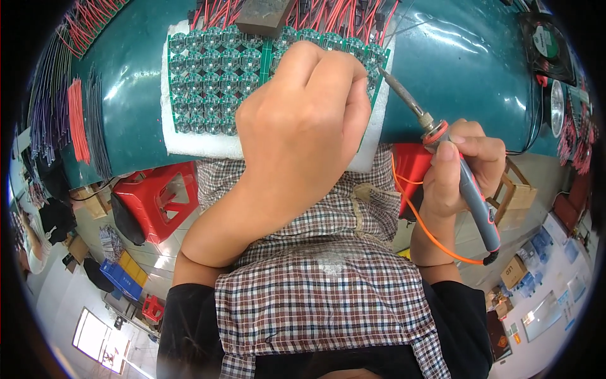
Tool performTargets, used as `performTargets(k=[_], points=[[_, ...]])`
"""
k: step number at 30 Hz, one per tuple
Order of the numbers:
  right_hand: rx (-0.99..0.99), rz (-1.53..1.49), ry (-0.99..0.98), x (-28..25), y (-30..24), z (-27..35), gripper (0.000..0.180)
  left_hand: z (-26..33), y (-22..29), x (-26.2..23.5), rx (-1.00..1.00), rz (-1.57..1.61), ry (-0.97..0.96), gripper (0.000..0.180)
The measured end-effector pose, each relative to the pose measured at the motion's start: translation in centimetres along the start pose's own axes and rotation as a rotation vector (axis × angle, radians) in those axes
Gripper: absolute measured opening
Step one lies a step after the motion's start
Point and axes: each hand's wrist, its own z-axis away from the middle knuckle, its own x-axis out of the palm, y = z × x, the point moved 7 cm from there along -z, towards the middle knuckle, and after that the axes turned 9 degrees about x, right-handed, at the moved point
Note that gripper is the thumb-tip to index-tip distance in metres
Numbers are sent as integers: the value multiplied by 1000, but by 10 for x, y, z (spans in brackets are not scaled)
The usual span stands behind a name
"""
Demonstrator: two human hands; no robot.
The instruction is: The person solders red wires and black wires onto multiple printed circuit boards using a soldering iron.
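Your right hand (464,167) at 3 o'clock grips the grey-and-red pen-shaped soldering iron (442,158), fingers wrapped closed around its handle; the metal tip points toward 11 o'clock, at the right edge of the green panel of small round circuit boards (208,69). That panel lies on a white foam pad (196,144) at 12 o'clock. Your left hand (303,120) is curled closed over the panel; its contents cannot be determined.
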Motion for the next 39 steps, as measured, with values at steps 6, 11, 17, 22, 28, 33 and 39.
performTargets(k=[6, 11, 17, 22, 28, 33, 39], points=[[22, 5, -1, 1, -2, 2, 18, 1, 0, -3, -10, 13, -10, 11], [24, 3, -2, 2, -2, 1, 18, 0, 0, 0, -6, 28, -14, 12], [-25, -78, 56, -9, 6, 5, 24, -3, 1, -3, -40, 73, -10, 13], [-7, -82, 59, -6, 6, 4, 24, -3, 1, -2, -31, 93, -11, 13], [16, -7, 34, -1, 1, 1, 18, -2, 0, 2, -11, 81, -7, 14], [24, -9, 24, -2, 2, 0, 18, -3, 1, 5, -20, 97, -16, 13], [14, -3, 86, -11, -6, 0, 18, -2, 1, -10, -67, 87, -19, 11]])
